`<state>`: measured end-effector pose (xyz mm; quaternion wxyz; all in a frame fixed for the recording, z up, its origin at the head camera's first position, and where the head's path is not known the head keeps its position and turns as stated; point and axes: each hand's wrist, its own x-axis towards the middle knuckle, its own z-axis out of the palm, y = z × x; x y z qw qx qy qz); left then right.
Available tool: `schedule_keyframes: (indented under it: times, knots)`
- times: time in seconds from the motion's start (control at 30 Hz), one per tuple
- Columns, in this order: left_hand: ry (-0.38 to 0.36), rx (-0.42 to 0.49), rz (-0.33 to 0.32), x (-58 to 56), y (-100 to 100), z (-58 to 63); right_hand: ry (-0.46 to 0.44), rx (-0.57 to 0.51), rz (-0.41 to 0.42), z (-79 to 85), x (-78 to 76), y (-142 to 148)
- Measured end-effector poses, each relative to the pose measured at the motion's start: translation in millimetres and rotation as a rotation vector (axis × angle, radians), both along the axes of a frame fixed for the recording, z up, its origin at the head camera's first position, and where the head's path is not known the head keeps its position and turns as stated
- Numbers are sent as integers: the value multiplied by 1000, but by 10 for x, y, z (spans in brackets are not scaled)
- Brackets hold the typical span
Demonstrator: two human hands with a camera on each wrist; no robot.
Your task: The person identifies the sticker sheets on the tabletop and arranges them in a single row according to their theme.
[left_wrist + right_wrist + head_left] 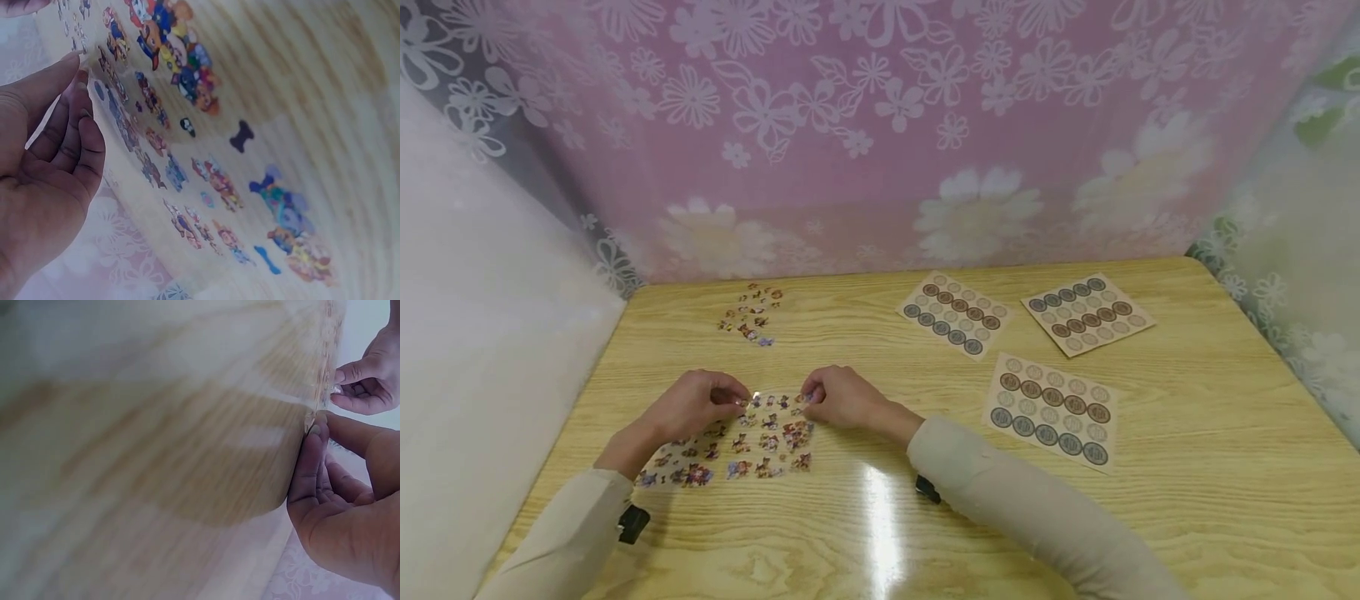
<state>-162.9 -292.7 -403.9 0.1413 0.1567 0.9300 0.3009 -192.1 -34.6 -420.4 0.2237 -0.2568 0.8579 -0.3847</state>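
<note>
A clear sticker sheet (769,443) printed with small cartoon dogs is stretched between both hands at the left of the table. My left hand (688,408) pinches its far left part between thumb and fingertips. At the far right corner, the thumb and fingers of my right hand (846,398) pinch the sheet's edge. Beneath my left wrist more cartoon dog stickers (696,475) show on clear film. In the left wrist view the colourful dog stickers (178,56) spread out below the pinching left hand (50,156). The right wrist view shows the right hand's fingertips (315,430) together at the edge.
Another group of cartoon stickers (748,312) lies near the table's far left edge. Three beige sheets of round brown and grey stickers lie to the right: one sheet (951,317) at the back, a second sheet (1086,315) farther right, a third sheet (1052,412) nearer. A floral curtain (850,192) hangs behind.
</note>
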Motion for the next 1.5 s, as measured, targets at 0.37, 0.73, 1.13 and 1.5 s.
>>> schedule_keyframes:
  times: [0.37, 0.73, 1.13, 1.5]
  knots:
    - [-27, 0, -13, -15, -12, 24, 82, 31, 32, 6, 13, -21]
    - [40, -95, -32, -42, -12, 70, 161, 148, 43, 61, 63, -60]
    - [128, -209, -129, -76, 52, 92, 357, 427, 53, 136, 161, -73]
    - [178, -281, -156, -69, 129, 106, 345, 387, 57, 161, 161, -15]
